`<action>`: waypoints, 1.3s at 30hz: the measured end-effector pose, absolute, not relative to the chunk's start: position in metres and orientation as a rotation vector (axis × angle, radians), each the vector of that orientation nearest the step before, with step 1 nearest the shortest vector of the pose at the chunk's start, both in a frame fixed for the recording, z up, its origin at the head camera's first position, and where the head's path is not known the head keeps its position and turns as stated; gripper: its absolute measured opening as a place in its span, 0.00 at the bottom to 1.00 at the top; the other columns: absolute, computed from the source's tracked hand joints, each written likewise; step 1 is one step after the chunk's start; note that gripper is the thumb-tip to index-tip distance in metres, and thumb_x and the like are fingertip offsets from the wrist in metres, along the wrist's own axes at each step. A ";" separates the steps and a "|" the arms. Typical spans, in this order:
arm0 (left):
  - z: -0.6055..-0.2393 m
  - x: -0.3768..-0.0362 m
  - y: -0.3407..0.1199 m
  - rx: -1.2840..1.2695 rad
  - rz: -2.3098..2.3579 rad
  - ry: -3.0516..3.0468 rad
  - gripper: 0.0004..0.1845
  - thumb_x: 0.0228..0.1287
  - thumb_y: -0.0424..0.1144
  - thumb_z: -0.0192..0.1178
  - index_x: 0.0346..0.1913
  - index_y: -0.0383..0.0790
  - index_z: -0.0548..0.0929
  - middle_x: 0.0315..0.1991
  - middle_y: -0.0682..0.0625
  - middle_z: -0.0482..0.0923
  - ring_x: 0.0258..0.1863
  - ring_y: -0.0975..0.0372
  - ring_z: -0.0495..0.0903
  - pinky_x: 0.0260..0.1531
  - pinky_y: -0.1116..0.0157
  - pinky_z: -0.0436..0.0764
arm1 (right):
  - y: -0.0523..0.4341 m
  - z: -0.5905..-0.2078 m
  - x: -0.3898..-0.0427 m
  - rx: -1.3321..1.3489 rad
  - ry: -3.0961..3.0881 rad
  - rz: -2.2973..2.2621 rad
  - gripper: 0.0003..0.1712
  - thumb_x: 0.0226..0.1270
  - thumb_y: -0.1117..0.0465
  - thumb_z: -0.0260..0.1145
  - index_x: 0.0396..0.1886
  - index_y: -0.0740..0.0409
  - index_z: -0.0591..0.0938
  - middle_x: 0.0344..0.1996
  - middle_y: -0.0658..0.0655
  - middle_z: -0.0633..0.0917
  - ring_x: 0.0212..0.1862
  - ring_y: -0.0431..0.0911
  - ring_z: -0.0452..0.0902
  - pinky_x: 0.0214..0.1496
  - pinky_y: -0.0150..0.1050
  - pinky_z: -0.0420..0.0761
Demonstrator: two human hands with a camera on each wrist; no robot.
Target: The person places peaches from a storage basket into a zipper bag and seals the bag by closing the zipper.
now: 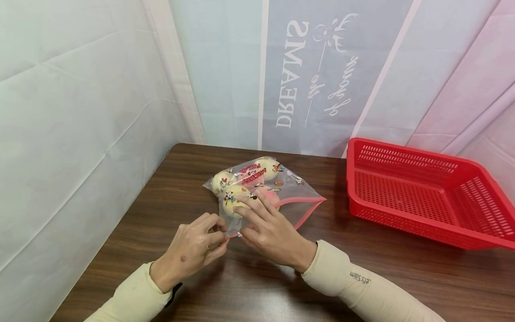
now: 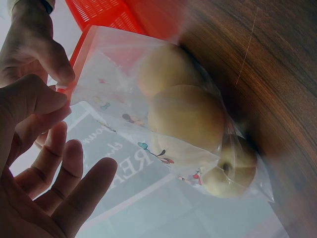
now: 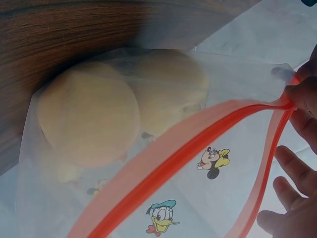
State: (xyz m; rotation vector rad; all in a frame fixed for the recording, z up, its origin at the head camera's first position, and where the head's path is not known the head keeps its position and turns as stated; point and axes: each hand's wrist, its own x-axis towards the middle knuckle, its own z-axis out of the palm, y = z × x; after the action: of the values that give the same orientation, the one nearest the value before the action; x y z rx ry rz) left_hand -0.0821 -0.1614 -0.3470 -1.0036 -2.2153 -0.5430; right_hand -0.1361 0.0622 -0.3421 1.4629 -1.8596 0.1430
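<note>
A clear zip bag with a red zip edge and cartoon prints lies on the table, its mouth partly parted toward the right. Inside are several round pale-yellow fruits, one showing a dimpled end, and some pinkish ones in the head view. My left hand pinches the near-left corner of the zip edge between thumb and index finger, its other fingers loose. At that same corner, my right hand grips the edge near a small white slider, its other fingers lying over the bag. The right fingertips are partly hidden.
A red perforated basket stands at the right of the brown wooden table. Pale fabric curtains with printed words hang behind the table and along its left side.
</note>
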 end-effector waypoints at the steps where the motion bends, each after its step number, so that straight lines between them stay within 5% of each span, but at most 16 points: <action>1: -0.347 -0.082 -0.161 -1.005 -0.545 -2.215 0.08 0.43 0.28 0.69 0.22 0.47 0.86 0.34 0.57 0.76 0.31 0.66 0.76 0.15 0.77 0.76 | 0.062 -0.342 -0.136 1.464 -1.860 0.145 0.08 0.56 0.59 0.73 0.21 0.50 0.83 0.55 0.59 0.81 0.66 0.57 0.70 0.76 0.58 0.63; 25: -0.347 -0.082 -0.161 -0.990 -0.556 -2.229 0.08 0.44 0.28 0.68 0.22 0.47 0.85 0.33 0.57 0.75 0.31 0.67 0.75 0.16 0.76 0.78 | 0.068 -0.341 -0.139 1.461 -1.883 0.165 0.07 0.56 0.60 0.73 0.22 0.52 0.83 0.54 0.60 0.82 0.66 0.58 0.71 0.72 0.58 0.70; 39: -0.349 -0.082 -0.162 -0.980 -0.560 -2.257 0.07 0.45 0.29 0.68 0.22 0.47 0.85 0.34 0.58 0.75 0.32 0.67 0.75 0.17 0.76 0.78 | 0.074 -0.344 -0.141 1.451 -1.886 0.152 0.09 0.62 0.62 0.65 0.21 0.53 0.81 0.54 0.60 0.81 0.66 0.59 0.70 0.70 0.59 0.72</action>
State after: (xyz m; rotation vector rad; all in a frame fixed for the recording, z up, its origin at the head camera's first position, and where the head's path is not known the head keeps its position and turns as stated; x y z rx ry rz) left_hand -0.0823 -0.1619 -0.3492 -0.9800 -2.2570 -0.5596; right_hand -0.1412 0.0739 -0.3437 1.4511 -1.8863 0.1519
